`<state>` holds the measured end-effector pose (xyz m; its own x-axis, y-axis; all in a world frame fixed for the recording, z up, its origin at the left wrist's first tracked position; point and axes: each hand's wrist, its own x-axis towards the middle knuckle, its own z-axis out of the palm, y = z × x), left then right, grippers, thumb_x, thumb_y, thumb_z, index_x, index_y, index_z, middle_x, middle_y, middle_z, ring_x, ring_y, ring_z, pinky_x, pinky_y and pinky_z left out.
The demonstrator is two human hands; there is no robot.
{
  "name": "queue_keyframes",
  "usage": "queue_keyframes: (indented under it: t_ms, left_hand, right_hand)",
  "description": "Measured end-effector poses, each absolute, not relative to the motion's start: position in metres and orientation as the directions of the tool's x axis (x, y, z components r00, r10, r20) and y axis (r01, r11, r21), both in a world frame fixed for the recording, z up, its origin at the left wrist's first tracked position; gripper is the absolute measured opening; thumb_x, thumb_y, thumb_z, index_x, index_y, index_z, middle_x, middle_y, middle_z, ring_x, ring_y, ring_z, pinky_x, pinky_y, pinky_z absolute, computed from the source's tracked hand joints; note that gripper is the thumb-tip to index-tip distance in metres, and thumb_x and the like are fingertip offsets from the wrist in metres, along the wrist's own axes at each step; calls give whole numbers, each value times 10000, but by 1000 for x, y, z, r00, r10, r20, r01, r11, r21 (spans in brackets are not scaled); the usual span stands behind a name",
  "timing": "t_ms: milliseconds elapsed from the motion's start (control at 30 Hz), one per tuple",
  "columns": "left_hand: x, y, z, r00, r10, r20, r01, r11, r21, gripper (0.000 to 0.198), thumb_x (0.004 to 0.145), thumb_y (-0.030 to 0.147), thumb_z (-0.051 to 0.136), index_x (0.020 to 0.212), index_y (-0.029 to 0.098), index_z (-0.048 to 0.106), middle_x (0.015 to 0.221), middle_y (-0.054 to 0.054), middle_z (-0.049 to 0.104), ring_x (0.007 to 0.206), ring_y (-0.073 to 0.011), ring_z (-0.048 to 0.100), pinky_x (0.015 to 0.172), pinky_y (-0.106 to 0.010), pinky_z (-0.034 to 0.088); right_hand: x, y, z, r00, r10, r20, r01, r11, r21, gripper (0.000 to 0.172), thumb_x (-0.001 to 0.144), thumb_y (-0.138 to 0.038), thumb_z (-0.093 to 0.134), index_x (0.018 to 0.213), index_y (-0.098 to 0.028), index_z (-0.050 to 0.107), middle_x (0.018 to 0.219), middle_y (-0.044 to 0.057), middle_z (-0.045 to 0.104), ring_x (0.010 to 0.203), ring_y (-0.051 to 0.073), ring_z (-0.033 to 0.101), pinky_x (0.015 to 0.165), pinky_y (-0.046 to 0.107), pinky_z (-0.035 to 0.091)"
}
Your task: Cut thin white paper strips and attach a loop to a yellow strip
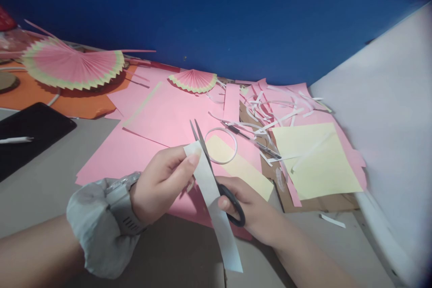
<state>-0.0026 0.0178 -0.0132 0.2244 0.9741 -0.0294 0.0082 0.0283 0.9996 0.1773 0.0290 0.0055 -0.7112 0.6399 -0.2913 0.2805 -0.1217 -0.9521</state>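
Note:
A long pale strip of paper (209,191) hangs down toward me, its upper end pinched between the thumb and fingers of my left hand (165,180). My right hand (248,204) grips a pair of scissors (232,204) by the black handles. The scissor blades point away from me, slightly parted at the tips, and lie along the right edge of the strip. Whether they are cutting into it I cannot tell. Behind the blades lie a white paper ring (221,146) and a yellow paper strip (241,166).
Pink sheets (162,117) cover the middle. Two pleated paper fans, a large one (74,65) and a small one (193,82), lie at the back. On the right are curled paper scraps (270,110), a pen (251,139) and a yellow sheet (317,162). A black tablet-like slab (37,135) lies left.

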Motion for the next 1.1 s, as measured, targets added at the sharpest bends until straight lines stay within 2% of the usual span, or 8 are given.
queue_keyframes:
  t_ms: [500, 700, 867, 1100]
  left_hand:
    - [-3, 18, -15, 219, 976, -10, 6, 9, 1000, 391, 925, 384, 361, 604, 178, 447, 509, 44, 447, 454, -82, 425, 446, -211, 346]
    - [-3, 20, -13, 216, 976, -12, 13, 10, 1000, 396, 925, 381, 359, 596, 178, 441, 507, 42, 446, 459, -82, 426, 452, -211, 346]
    - [-2, 20, -15, 213, 977, -21, -9, 23, 1000, 387, 921, 389, 367, 606, 179, 447, 503, 45, 444, 452, -80, 421, 445, -210, 342]
    - [-2, 20, -15, 213, 977, -30, -15, 34, 999, 377, 921, 374, 364, 610, 179, 453, 496, 45, 443, 445, -80, 421, 439, -203, 350]
  right_hand:
    - [179, 30, 3, -720, 635, -279, 261, -125, -957, 423, 837, -564, 445, 685, -187, 332, 673, -41, 262, 619, 102, 234, 543, 226, 183]
    - [178, 31, 6, -727, 632, -268, 231, -142, -963, 392, 848, -544, 447, 715, -178, 409, 694, -35, 290, 642, 107, 244, 569, 224, 202]
    - [178, 30, 4, -716, 644, -271, 229, -150, -962, 402, 848, -535, 456, 676, -179, 384, 674, -44, 268, 621, 101, 224, 548, 224, 183]
    - [178, 31, 4, -722, 635, -274, 215, -170, -962, 381, 853, -517, 460, 690, -174, 429, 668, -40, 293, 624, 106, 242, 554, 225, 196]
